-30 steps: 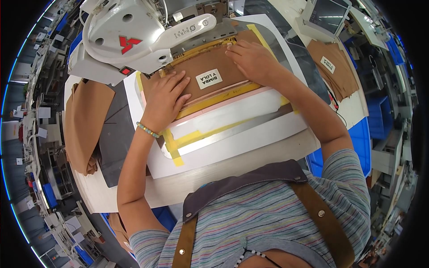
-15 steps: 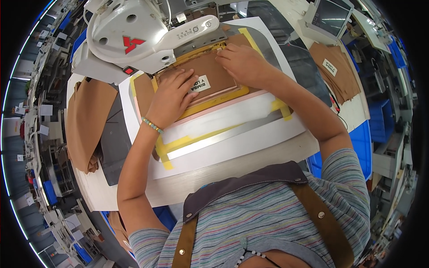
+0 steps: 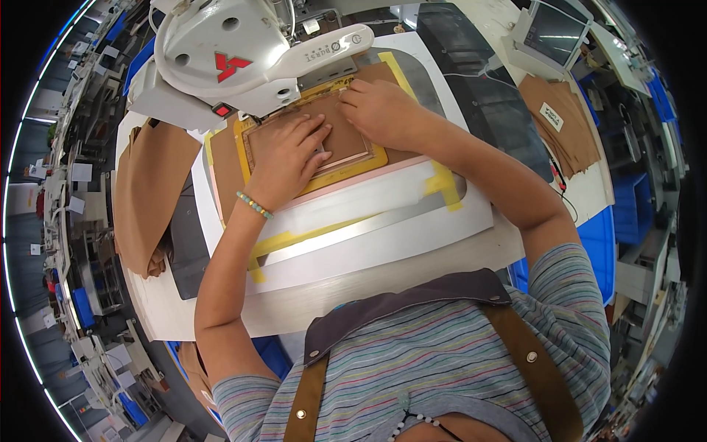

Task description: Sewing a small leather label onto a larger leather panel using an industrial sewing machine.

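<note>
Fabric, flat and brown, shows inside a yellow rectangular frame by a white sewing machine; left hand spread open, right hand curled, grip unclear. Uneven pressing could pucker it.

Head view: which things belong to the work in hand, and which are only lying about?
Apparently in the work: flat brown sheet under the left hand; yellow rectangular frame; rounded white sewing-machine head.

Seemingly lying about: folded brown pile at left; fanned brown stack at right; blue plastic bin.
</note>
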Demonstrator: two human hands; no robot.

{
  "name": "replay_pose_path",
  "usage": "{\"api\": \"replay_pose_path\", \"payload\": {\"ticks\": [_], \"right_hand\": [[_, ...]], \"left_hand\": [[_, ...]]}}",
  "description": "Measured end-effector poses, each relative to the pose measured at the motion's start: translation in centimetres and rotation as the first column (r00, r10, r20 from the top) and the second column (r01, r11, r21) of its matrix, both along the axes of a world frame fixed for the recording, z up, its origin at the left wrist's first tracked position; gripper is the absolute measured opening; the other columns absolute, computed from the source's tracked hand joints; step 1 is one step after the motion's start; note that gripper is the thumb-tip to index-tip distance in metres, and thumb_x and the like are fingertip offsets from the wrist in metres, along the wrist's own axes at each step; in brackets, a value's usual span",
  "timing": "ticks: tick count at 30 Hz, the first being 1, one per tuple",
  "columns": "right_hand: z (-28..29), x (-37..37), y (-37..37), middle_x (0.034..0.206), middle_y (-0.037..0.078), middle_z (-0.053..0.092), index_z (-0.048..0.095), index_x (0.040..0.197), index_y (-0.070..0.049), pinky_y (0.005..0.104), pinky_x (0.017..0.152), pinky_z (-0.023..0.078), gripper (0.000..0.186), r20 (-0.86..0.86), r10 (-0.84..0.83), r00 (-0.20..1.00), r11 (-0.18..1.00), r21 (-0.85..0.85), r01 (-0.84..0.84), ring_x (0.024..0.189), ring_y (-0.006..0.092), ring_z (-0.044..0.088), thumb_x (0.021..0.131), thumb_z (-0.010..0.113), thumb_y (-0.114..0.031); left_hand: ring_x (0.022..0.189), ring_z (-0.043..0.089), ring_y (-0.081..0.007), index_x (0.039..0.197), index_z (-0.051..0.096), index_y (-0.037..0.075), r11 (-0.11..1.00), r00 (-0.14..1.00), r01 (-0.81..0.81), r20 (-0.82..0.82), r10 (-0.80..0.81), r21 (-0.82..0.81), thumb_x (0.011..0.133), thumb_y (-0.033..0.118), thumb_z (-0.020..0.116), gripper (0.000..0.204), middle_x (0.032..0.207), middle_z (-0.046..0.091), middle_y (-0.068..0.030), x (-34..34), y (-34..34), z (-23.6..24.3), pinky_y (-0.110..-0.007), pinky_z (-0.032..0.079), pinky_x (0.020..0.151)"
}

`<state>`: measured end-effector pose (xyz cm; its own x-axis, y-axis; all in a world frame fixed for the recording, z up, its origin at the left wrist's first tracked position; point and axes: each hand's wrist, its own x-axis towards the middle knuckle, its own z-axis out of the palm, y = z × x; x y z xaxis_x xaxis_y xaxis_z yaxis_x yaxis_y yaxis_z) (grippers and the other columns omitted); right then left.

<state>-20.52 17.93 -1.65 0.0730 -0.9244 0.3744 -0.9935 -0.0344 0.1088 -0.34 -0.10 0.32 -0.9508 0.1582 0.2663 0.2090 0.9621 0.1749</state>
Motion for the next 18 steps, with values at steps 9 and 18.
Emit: {"api": "replay_pose_path", "payload": {"ticks": [9,18], "right_hand": [[-0.2,1.6,-2.0,0.112,0.005,0.071,0.075,0.106,-0.006,0.0369,0.085,0.057,0.023,0.042,0.057,0.997,0.996,-0.065,-0.054,0.111,0.0233,0.065,0.088,0.07,-0.02],[-0.2,3.1,-3.5,0.113,0.004,0.072,0.074,0.109,-0.005,0.0385,0.088,0.055,0.024,0.085,0.083,0.993,0.995,-0.065,-0.078,0.112,0.0234,0.063,0.094,0.073,-0.025]], "left_hand": [[0.141,0.054,-0.0368,0.137,0.068,0.002,0.999,0.999,-0.029,0.015,0.028,0.027,0.102,0.025,0.071,0.043,0.15,0.061,-0.0151,0.9,-0.4,-0.1,-0.048,0.042,0.12],[0.141,0.054,-0.0359,0.138,0.067,0.002,0.993,0.993,-0.116,0.029,0.115,0.022,0.104,0.026,0.068,0.043,0.153,0.06,-0.0144,2.1,-1.1,-0.3,-0.045,0.046,0.118]]}}
